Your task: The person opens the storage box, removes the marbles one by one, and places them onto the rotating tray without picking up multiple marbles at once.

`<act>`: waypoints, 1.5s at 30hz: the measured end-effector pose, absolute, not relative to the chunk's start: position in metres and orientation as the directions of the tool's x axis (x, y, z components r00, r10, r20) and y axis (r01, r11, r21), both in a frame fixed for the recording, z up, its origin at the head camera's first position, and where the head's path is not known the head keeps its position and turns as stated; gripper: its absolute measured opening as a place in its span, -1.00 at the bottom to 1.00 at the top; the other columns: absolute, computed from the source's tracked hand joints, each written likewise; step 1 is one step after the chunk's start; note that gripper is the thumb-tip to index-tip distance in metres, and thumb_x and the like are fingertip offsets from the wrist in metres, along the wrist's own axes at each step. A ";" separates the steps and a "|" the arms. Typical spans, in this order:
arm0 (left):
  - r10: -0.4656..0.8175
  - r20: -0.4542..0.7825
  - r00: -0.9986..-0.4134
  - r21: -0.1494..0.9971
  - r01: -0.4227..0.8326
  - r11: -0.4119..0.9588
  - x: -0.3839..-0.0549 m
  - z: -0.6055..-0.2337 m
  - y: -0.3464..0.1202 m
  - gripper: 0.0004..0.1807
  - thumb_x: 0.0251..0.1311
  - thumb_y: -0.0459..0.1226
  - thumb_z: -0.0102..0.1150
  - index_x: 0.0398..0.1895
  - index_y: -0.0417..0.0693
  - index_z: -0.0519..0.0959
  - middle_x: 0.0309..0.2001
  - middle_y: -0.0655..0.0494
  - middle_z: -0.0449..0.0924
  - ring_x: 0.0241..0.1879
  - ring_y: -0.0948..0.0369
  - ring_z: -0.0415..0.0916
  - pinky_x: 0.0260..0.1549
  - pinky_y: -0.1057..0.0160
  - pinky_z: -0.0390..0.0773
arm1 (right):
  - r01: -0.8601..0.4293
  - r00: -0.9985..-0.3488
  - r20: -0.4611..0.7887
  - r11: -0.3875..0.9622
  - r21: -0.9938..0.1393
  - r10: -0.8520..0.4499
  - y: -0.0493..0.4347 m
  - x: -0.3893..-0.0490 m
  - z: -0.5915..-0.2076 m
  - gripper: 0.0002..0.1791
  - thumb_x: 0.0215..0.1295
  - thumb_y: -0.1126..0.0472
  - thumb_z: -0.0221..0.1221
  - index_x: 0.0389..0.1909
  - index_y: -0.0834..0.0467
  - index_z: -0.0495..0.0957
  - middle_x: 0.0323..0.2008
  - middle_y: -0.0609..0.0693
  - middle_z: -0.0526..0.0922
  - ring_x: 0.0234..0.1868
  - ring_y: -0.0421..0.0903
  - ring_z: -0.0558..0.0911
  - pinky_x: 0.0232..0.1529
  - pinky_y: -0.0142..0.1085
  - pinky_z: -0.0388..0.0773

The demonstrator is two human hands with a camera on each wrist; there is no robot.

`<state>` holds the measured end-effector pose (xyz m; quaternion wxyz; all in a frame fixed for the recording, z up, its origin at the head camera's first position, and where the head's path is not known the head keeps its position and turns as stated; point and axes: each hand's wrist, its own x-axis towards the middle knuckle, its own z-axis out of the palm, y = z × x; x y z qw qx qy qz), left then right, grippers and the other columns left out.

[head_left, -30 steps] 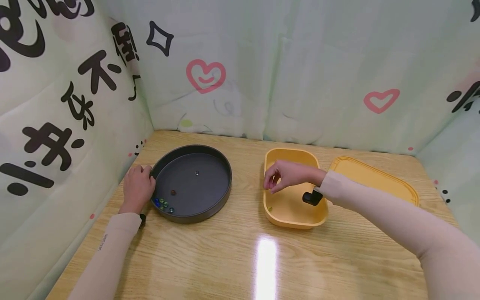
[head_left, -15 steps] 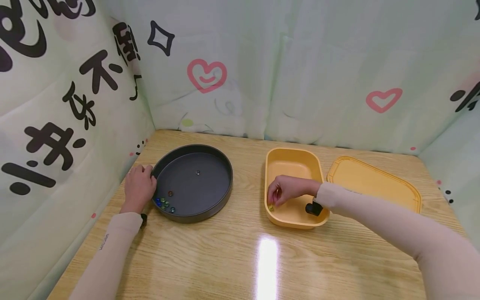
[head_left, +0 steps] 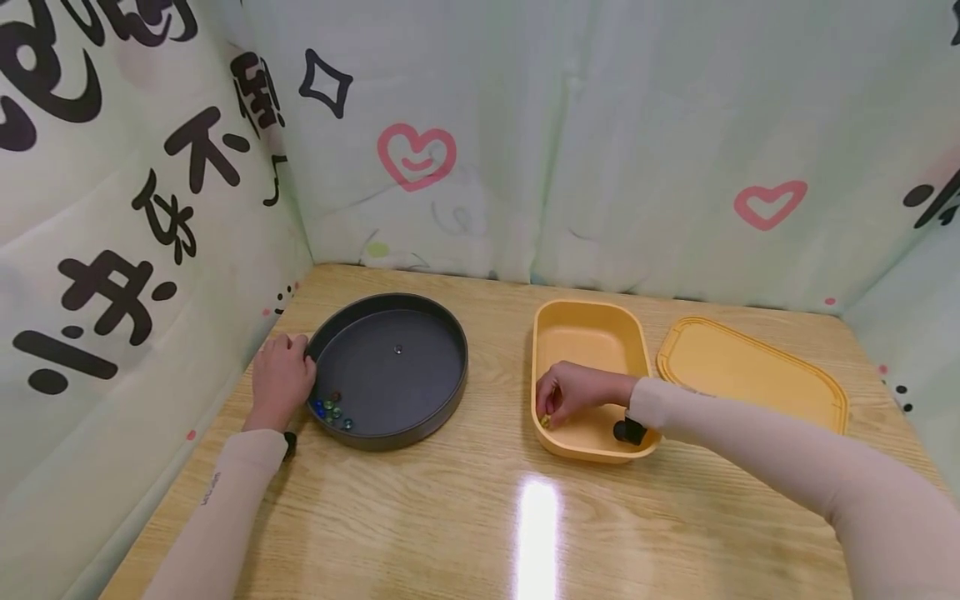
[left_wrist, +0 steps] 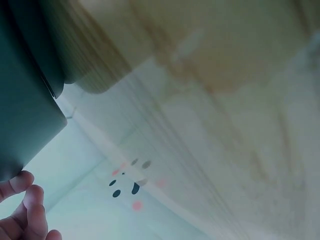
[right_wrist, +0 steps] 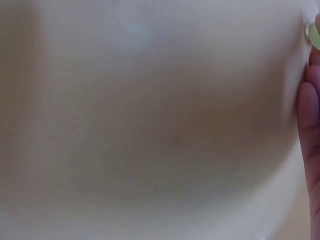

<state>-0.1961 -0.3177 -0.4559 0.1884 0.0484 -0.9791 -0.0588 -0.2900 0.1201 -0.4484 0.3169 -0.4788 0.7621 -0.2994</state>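
Observation:
My left hand (head_left: 283, 379) grips the left rim of a round, dark grey pan (head_left: 431, 421). In the left wrist view its curled fingers (left_wrist: 36, 210) lie against the pan's outer wall (left_wrist: 30, 120). Inside the pan, several glass marbles (head_left: 328, 406), blue, green and brown, gather at the front left, and a clear marble (head_left: 398, 349) sits farther back. My right hand (head_left: 573, 390) reaches into the yellow box (head_left: 592, 454) and pinches a yellow marble (head_left: 545, 421) at its front left corner. The right wrist view shows this marble (right_wrist: 314, 36) at the fingertips, partly cut off.
A yellow lid (head_left: 757, 371) lies flat right of the box, under the right forearm. The wooden table (head_left: 420, 517) is bounded by printed curtains (head_left: 637, 150) at the back and sides. Wood shows between pan and box.
My right hand has gone down and forward-left in the box, onto the yellow marble. In the pan the brown marble has rolled toward the cluster. My left hand stays on the rim.

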 end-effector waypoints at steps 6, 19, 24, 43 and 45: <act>-0.125 0.338 -0.933 0.129 -0.086 0.988 -0.194 -0.454 -0.316 -0.78 0.16 -0.34 0.00 -0.18 -0.33 0.45 -0.30 -0.31 0.45 -0.29 -0.18 0.39 -0.30 -0.10 0.40 | -0.555 -0.363 -0.187 0.373 -0.744 -0.913 0.121 -0.288 -0.453 -0.89 -0.11 0.31 0.42 -0.50 0.19 0.69 -0.51 0.00 0.63 -0.49 -0.37 0.50 -0.38 -0.47 0.52; -0.129 0.336 -0.933 0.142 -0.085 0.986 -0.196 -0.452 -0.316 -0.77 0.17 -0.34 0.01 -0.16 -0.34 0.45 -0.30 -0.31 0.43 -0.31 -0.17 0.37 -0.31 -0.10 0.38 | -0.578 -0.337 -0.158 0.336 -0.743 -0.928 0.123 -0.289 -0.452 -0.91 -0.05 0.35 0.37 -0.46 0.19 0.68 -0.48 0.00 0.63 -0.45 -0.34 0.52 -0.36 -0.45 0.52; -0.133 0.321 -0.938 0.139 -0.092 0.986 -0.194 -0.453 -0.315 -0.76 0.16 -0.34 0.02 -0.15 -0.34 0.45 -0.30 -0.31 0.43 -0.31 -0.17 0.36 -0.30 -0.09 0.37 | -0.582 -0.328 -0.162 0.334 -0.741 -0.931 0.127 -0.291 -0.452 -0.91 -0.03 0.32 0.37 -0.45 0.17 0.68 -0.49 -0.03 0.64 -0.46 -0.37 0.51 -0.36 -0.46 0.53; -0.118 0.344 -0.931 0.136 -0.075 0.988 -0.193 -0.453 -0.316 -0.74 0.15 -0.34 0.01 -0.14 -0.35 0.46 -0.32 -0.31 0.43 -0.33 -0.17 0.36 -0.32 -0.11 0.37 | -0.613 -0.413 0.001 0.277 -0.740 -0.911 0.122 -0.316 -0.361 -0.87 0.10 0.32 0.29 -0.32 0.26 0.66 -0.36 0.07 0.67 -0.39 -0.29 0.55 -0.27 -0.37 0.55; -0.115 0.355 -0.928 0.133 -0.072 0.989 -0.194 -0.454 -0.317 -0.75 0.14 -0.34 0.02 -0.15 -0.35 0.46 -0.32 -0.31 0.44 -0.33 -0.19 0.37 -0.33 -0.12 0.38 | -0.597 -0.446 0.014 0.286 -0.750 -0.895 0.115 -0.320 -0.350 -0.86 0.11 0.32 0.29 -0.29 0.26 0.66 -0.33 0.08 0.67 -0.37 -0.28 0.55 -0.24 -0.37 0.54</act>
